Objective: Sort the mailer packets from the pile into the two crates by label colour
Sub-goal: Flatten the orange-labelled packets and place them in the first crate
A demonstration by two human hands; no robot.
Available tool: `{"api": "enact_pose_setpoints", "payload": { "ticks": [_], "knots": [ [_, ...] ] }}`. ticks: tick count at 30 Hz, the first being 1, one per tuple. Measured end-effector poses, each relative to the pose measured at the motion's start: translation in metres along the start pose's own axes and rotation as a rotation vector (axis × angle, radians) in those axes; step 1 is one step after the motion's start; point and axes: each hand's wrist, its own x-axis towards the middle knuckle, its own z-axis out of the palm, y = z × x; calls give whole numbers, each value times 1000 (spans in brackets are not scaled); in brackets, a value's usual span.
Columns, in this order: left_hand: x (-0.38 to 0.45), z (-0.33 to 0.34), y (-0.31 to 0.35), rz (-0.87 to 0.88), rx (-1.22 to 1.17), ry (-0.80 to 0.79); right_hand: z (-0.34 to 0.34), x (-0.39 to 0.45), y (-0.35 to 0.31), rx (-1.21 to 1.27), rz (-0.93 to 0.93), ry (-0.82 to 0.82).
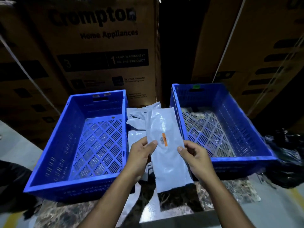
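Observation:
I hold a long grey mailer packet lengthwise in front of me, between the two crates. It carries an orange label beside a small barcode sticker. My left hand pinches its left edge and my right hand pinches its right edge. Under and behind it lies the pile of grey mailer packets. The left blue crate has nothing in it and bears a pale tag on its far wall. The right blue crate also holds nothing and has a green tag on its far rim.
Tall cardboard appliance boxes stand close behind the crates. The crates rest on a dark marble-patterned slab. Black plastic wrap lies bunched to the right of the right crate, and dark material sits at the lower left.

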Motion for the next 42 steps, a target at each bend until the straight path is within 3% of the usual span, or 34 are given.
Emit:
{"api": "enact_pose_setpoints", "payload": {
  "ticks": [5, 7, 14, 17, 20, 22, 34, 38, 42],
  "knots": [
    [4, -14, 11, 65, -7, 121, -38, 22, -15, -434, -65, -231],
    [7, -22, 12, 102, -26, 188, -46, 33, -26, -457, -73, -237],
    [3, -20, 8, 186, -526, 386, -39, 23, -15, 293, 203, -185],
    [1, -20, 0, 182, -563, 407, -17, 14, -12, 311, 220, -95],
    [-4, -31, -2, 143, -372, 383, -16, 21, -18, 199, 160, 122],
    [-7, -42, -1, 137, -207, 344, -26, 26, -24, 168, 110, 160],
    [-8, -69, 17, 181, -40, 154, -29, 20, -25, 200, 146, 88],
    [-10, -72, 20, 352, 184, 151, -33, 12, -28, 119, 44, 66],
    [-17, -80, 19, 296, 366, 27, -43, 8, -29, -185, -120, -56]
  ]
}}
